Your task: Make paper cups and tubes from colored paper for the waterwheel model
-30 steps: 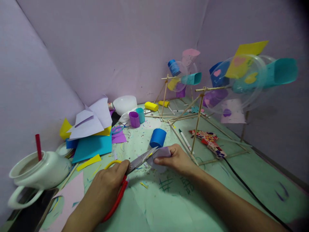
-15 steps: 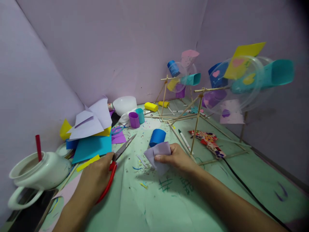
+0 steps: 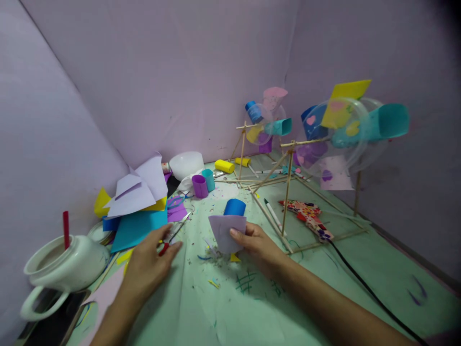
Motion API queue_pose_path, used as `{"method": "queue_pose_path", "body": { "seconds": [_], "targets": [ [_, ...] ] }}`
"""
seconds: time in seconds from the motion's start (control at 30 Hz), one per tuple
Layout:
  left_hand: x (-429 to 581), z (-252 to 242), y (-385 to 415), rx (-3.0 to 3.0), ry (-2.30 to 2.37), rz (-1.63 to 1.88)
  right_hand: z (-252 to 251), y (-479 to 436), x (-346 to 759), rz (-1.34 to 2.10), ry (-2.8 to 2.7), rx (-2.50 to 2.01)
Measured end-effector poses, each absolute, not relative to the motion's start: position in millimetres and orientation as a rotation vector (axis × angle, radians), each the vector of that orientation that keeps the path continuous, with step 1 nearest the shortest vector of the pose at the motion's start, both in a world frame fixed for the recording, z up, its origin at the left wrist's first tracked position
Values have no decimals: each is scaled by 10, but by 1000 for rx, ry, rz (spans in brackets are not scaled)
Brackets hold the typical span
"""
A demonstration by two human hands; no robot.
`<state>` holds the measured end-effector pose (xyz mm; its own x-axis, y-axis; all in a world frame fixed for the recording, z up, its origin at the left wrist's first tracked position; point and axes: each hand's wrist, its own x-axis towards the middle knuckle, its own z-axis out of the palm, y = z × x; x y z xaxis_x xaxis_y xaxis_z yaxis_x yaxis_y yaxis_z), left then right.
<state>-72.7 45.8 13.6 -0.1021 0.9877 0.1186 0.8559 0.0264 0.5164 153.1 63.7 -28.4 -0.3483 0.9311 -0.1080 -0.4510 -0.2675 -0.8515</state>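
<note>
My right hand (image 3: 257, 242) pinches a small piece of pale lilac paper (image 3: 225, 233) between thumb and fingers, held up over the table. Just behind it a blue paper tube (image 3: 235, 207) lies partly hidden. My left hand (image 3: 153, 254) has its thumb and fingers apart over the red-handled scissors (image 3: 176, 228). The blades point away toward the purple paper (image 3: 176, 211); part of the handles is hidden by the hand. A small yellow scrap (image 3: 235, 257) shows below the lilac piece, near other trimmings on the green table cover (image 3: 201, 307).
At left stand a white pot (image 3: 72, 264) and stacked coloured sheets (image 3: 140, 226). Purple (image 3: 200, 186) and teal (image 3: 208, 179) paper tubes stand near a white bowl (image 3: 186, 165). Stick-framed paper wheels (image 3: 290, 192), a patterned glue gun (image 3: 311, 218) and its black cord (image 3: 367, 283) occupy the right.
My left hand has loosened from the scissors, which now lie lower and nearer the table. The lilac paper has turned flatter toward me in my right hand. The view has shifted slightly.
</note>
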Motion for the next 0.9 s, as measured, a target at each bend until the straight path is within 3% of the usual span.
{"method": "queue_pose_path", "body": {
  "seconds": [0.17, 0.3, 0.53, 0.9],
  "targets": [
    [-67, 102, 405, 1536, 1308, 885, -325, 582, 1429, 1830, -899, -656],
    [70, -15, 473, 1363, 1388, 987, -266, 606, 1488, 1706, -1019, -674],
    [11, -32, 430, 1493, 1452, 1013, 0, 615, 1744, 551, -1529, -975],
    [18, -36, 403, 1693, 1516, 848, 14, 565, 1711, 377, -1812, -983]
  ]
}}
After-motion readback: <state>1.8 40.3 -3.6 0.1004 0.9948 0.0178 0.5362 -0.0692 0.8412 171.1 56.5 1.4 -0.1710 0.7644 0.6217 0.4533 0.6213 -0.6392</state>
